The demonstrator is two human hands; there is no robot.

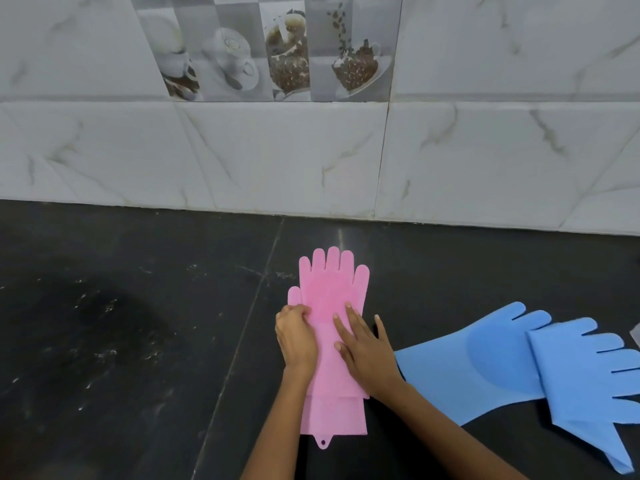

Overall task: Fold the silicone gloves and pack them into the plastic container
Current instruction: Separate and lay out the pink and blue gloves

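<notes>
A: From the head view, what lies in the middle?

B: A pink silicone glove (330, 327), flat on the dark stone surface (138, 341), fingertips toward the tiled wall (242, 150), cuff toward the person. A second pink layer seems to lie under it, offset at the cuff, where a small hanging tab sticks out.

A: And the hands?

B: The left hand (297, 337) sits at the pink glove's left edge, just below the glove's thumb, fingers curled and pinching that edge. The right hand (363, 348) lies spread and flat, palm down, on the glove's middle and right side, pressing rather than gripping; its little finger reaches past the right edge onto the surface.

A: Anything else near the pink glove?

B: To its right, two blue silicone gloves. The nearer blue glove (478, 362) lies flat with its cuff close to the right forearm, fingers pointing away to the upper right. The farther blue glove (588, 375) overlaps the nearer one's finger end, its fingers running off the right side of the frame.

A: The plastic container?

B: Only a pale sliver at the right edge of the frame, beyond the blue gloves; I cannot tell what it is.

A: Behind the pink glove?

B: The wall, marbled pale tiles with a band of coffee-cup picture tiles (277, 50) above.
</notes>
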